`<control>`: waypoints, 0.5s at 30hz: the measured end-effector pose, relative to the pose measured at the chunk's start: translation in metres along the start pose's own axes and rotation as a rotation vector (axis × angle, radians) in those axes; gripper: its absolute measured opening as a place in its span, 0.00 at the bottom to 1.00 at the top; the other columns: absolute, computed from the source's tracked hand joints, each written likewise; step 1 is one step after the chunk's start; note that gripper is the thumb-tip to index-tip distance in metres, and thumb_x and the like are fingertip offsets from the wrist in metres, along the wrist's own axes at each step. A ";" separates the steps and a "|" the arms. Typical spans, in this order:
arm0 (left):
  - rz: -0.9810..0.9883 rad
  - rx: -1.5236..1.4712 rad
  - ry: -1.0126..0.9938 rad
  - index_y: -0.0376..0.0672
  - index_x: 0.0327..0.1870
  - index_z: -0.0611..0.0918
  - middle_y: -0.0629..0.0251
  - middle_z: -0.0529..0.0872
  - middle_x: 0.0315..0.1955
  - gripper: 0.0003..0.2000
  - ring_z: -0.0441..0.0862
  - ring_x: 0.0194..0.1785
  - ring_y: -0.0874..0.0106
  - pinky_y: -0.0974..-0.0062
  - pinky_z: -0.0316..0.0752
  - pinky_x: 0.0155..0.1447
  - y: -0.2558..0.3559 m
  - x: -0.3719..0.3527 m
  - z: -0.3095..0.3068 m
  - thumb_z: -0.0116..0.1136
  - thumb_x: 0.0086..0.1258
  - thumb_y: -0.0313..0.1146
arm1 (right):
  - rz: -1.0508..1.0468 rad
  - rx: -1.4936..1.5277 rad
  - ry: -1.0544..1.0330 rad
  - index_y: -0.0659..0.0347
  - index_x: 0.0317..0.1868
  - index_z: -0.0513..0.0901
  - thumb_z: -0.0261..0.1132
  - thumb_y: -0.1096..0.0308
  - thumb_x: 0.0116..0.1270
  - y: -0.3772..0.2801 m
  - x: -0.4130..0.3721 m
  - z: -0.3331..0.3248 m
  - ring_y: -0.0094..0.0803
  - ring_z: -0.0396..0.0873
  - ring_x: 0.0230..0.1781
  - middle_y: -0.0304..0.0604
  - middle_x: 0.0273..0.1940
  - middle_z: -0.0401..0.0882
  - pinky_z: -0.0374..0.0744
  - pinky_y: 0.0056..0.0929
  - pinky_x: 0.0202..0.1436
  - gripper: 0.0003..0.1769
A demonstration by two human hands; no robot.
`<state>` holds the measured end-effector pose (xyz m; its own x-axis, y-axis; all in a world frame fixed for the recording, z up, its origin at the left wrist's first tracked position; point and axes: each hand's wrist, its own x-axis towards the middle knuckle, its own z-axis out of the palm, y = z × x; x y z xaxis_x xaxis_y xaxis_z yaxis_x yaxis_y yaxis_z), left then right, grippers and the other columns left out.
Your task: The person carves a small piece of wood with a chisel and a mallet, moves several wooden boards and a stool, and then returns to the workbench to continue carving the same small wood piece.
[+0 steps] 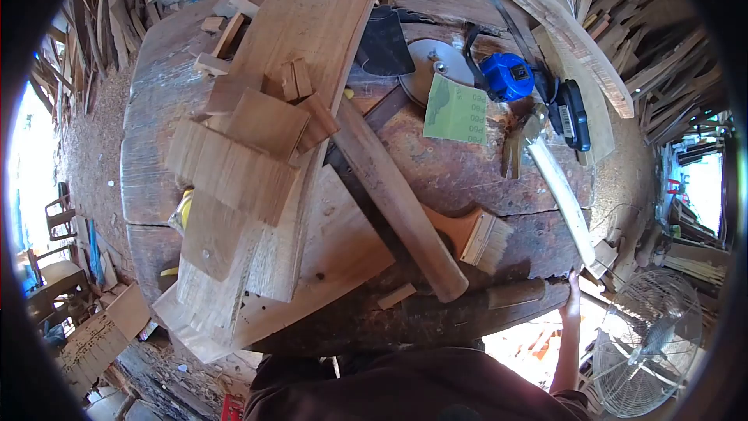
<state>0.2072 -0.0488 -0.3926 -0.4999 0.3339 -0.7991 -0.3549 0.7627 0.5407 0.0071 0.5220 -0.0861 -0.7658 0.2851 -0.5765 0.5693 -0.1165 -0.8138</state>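
Several printings of "P60" in a column on one green sheet of sandpaper, right of centre on the far half of the worn table. Just beyond, partly overlapped by the sheet, one round disc. To the right of both, one blue tape measure, with lettering too small to read. Farther right, one black case with one white label, also too small to read.

Nearer, one brush, bristles toward the right. One hammer, pale handle slanting to the near right. Left of the brush, one thick bar, slantwise. On the left half of the table, one long board under a pile of shorter pieces, some overlapping, too jumbled for an exact count. Beyond the near right corner, one wire-caged fan.

Right arm stretched forward from a dark sleeve, with the right hand at the table's near right edge, near the hammer's handle end. Fingers pointing away; cannot tell whether clenched on the edge or merely resting there. Left hand out of view; cannot tell its grip.
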 end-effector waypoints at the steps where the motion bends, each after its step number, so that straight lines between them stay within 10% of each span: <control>1: -0.005 -0.005 0.006 0.48 0.67 0.70 0.58 0.65 0.69 0.35 0.57 0.74 0.56 0.50 0.53 0.74 -0.006 -0.005 -0.004 0.62 0.57 0.50 | 0.016 -0.003 0.053 0.61 0.70 0.63 0.60 0.43 0.69 0.002 0.000 -0.003 0.37 0.71 0.63 0.45 0.63 0.71 0.68 0.39 0.68 0.39; 9: 0.000 -0.067 0.091 0.48 0.67 0.70 0.58 0.65 0.69 0.35 0.57 0.74 0.56 0.52 0.55 0.74 -0.018 -0.044 -0.052 0.62 0.57 0.49 | -0.069 -0.106 0.170 0.64 0.67 0.66 0.61 0.45 0.69 0.004 0.006 0.011 0.36 0.73 0.60 0.46 0.60 0.74 0.70 0.36 0.65 0.37; 11: -0.004 -0.089 0.124 0.48 0.67 0.70 0.58 0.65 0.69 0.35 0.58 0.74 0.56 0.52 0.55 0.74 -0.019 -0.059 -0.068 0.62 0.57 0.49 | 0.017 -0.066 0.099 0.67 0.74 0.57 0.66 0.43 0.63 0.003 0.005 0.016 0.37 0.49 0.76 0.49 0.75 0.54 0.43 0.39 0.77 0.49; 15: -0.010 -0.129 0.183 0.48 0.67 0.70 0.58 0.65 0.69 0.34 0.58 0.74 0.56 0.52 0.55 0.74 -0.021 -0.083 -0.104 0.62 0.57 0.49 | 0.028 -0.036 0.095 0.67 0.74 0.57 0.66 0.44 0.64 -0.003 0.000 0.031 0.38 0.51 0.75 0.49 0.74 0.56 0.48 0.40 0.77 0.49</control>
<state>0.1743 -0.1502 -0.3104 -0.6266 0.2113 -0.7501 -0.4533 0.6842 0.5713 -0.0037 0.4933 -0.0856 -0.7188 0.3715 -0.5877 0.6014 -0.0919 -0.7937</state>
